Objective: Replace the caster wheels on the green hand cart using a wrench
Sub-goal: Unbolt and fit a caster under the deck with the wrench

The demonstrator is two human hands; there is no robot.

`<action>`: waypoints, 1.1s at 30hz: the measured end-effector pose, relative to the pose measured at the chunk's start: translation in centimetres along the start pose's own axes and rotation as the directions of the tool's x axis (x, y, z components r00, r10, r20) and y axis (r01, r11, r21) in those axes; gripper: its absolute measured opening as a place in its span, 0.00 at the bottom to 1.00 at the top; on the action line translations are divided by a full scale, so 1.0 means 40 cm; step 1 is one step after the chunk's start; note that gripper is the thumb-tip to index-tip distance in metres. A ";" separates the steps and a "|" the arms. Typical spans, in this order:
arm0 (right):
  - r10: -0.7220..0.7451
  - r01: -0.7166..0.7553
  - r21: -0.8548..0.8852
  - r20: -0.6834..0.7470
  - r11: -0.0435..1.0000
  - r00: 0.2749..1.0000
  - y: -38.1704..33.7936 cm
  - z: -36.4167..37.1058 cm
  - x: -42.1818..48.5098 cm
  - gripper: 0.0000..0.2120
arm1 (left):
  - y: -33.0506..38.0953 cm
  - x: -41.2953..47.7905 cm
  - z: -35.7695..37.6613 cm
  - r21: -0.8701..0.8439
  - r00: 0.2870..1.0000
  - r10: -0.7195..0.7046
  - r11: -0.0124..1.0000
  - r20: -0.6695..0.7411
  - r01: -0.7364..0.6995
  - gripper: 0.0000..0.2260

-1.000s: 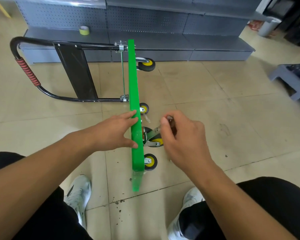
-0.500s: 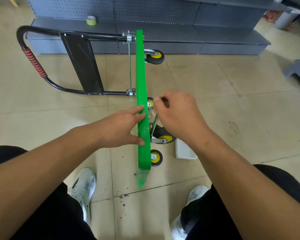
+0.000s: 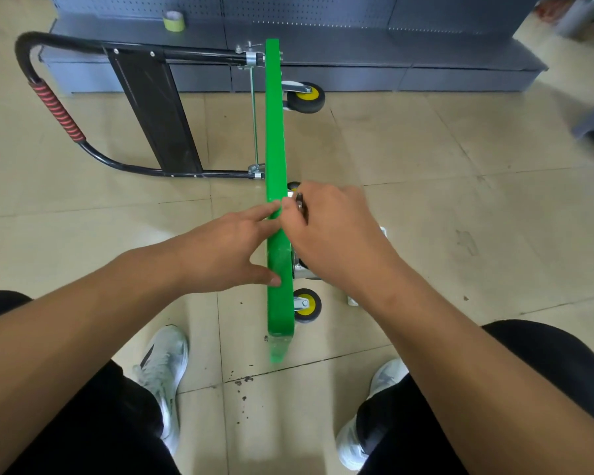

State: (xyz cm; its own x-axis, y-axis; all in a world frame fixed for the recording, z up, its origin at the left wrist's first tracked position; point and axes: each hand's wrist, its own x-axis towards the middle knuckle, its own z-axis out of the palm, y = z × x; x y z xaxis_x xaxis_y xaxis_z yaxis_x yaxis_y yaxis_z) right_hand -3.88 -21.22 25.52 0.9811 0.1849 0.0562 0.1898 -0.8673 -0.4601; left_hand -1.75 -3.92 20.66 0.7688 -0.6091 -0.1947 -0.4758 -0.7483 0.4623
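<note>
Green hand cart (image 3: pixel 275 132) stands on edge on tiled floor (image 3: pixel 460 200), underside and casters facing right. Left grip (image 3: pixel 234 248): fingers straight, pressed flat against deck's left face. Right grip (image 3: pixel 333 231): fingers curled round wrench (image 3: pixel 300 207), held at underside above near caster wheel (image 3: pixel 307 305).

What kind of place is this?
Likely a shop or stockroom: grey pegboard shelving lines the back, a tape roll sits on its base, and the floor is plain tile.
</note>
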 end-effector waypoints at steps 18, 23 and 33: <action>-0.242 0.290 0.096 -0.341 0.952 0.908 0.076 0.143 -0.269 0.11 | 0.020 -0.008 -0.006 0.129 0.995 -0.091 0.988 0.035 0.085 0.44; -0.274 0.294 0.052 -0.243 0.954 0.931 0.099 0.178 -0.325 0.11 | 0.018 -0.008 -0.004 0.123 0.995 -0.096 0.988 0.037 0.091 0.44; -0.346 0.338 -0.082 -0.115 0.937 0.931 0.144 0.259 -0.379 0.06 | 0.026 -0.010 -0.008 0.144 0.993 -0.105 0.985 0.050 0.097 0.44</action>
State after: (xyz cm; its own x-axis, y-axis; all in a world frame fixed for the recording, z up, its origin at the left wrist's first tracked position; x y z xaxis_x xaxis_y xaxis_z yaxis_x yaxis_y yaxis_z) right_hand -18.03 -24.21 12.83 0.8520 0.4192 0.3137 0.5129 -0.7886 -0.3393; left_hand -2.39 -4.36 21.50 0.7921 -0.5398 -0.2851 -0.4557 -0.8336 0.3123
